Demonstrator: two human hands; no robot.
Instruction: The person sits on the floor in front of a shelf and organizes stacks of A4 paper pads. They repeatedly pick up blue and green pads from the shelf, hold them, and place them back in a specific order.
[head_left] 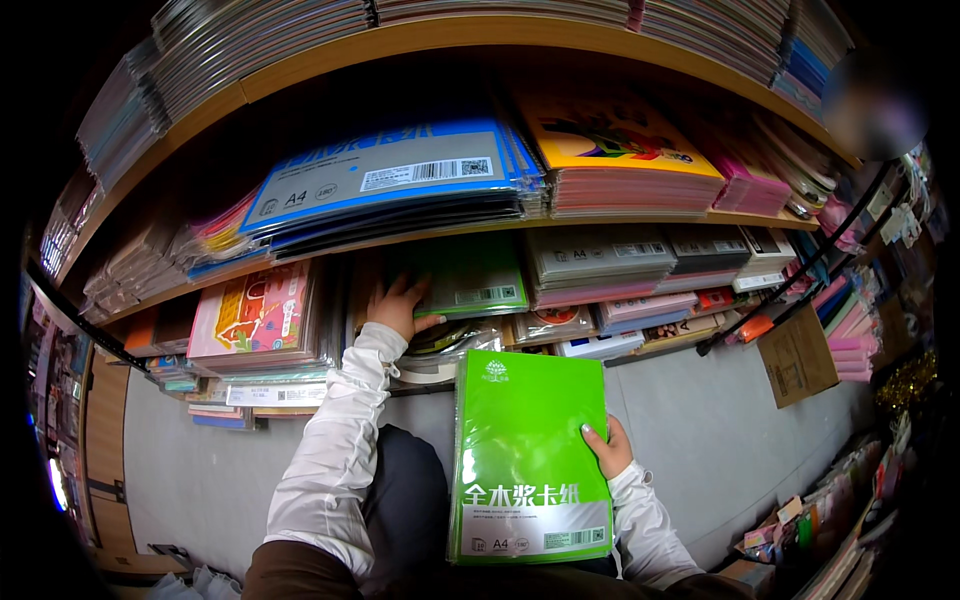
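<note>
My right hand point(609, 448) grips the right edge of a bright green pack of cardstock point(535, 425) in clear plastic wrap. Its thumb lies on the front, and the other fingers are hidden behind. The pack stands tilted up over my lap, with a silver-grey label band across its lower part. My left hand point(400, 306) reaches into the lower shelf, fingers spread at the left side of another green cardstock pack point(475, 272) lying flat there. The fingertips rest in shadow near that pack's edge. White ruched sleeves cover both forearms.
Blue and grey cardstock packs point(390, 180) and orange-covered packs point(620, 140) fill the shelf above. Left of my left hand stands a pink illustrated stack point(250, 318); grey packs point(598, 258) lie to the right. A cardboard box point(797, 357) sits at the shelf's right end, above grey floor point(690, 410).
</note>
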